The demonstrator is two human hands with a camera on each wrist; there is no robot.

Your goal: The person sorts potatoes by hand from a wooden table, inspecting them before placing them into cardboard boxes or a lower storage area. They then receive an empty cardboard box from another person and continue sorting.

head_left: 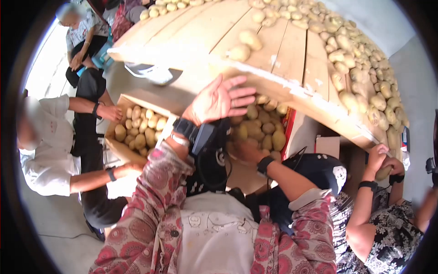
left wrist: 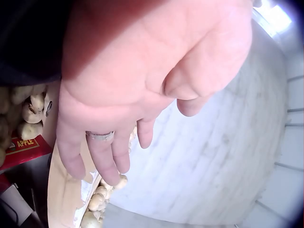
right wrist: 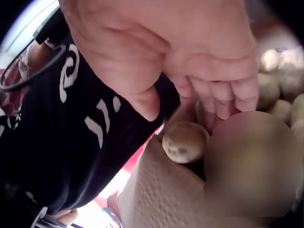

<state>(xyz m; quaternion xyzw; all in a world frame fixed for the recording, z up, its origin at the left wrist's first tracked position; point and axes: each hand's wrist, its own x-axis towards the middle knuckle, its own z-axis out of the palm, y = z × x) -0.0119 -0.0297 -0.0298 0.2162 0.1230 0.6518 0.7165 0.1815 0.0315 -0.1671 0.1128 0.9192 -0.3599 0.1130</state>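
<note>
Head view: the left hand [head_left: 219, 100] is reaching out near the front edge of the desk [head_left: 283, 50], its fingers spread almost straight and holding nothing. Potatoes [head_left: 349, 101] are lying heaped on the far side and right of the desk, and two are resting near the front edge; a careless sweep of that hand could be sending either of them over. The ragged white strip [head_left: 283, 82] along the edge could also be scraping fingertips passing too close.

The right hand [right wrist: 175, 47] is dipping into the potato-filled cardboard box [right wrist: 152, 190] below. Its thumb is standing apart and its fingers are bending slightly downward, but a big blurred potato [right wrist: 251, 166] is hiding the tips, so whether they are gripping anything I cannot tell. A smaller potato [right wrist: 185, 141] is sitting just beside them, against the box wall.

Crowding is looking like the main risk there: fingers pushing down between round potatoes could be getting pinched, or be making the pile roll and knock. With the thumb standing clear, any potato being lifted by fingertips alone could be slipping out and bruising on the others.
</note>
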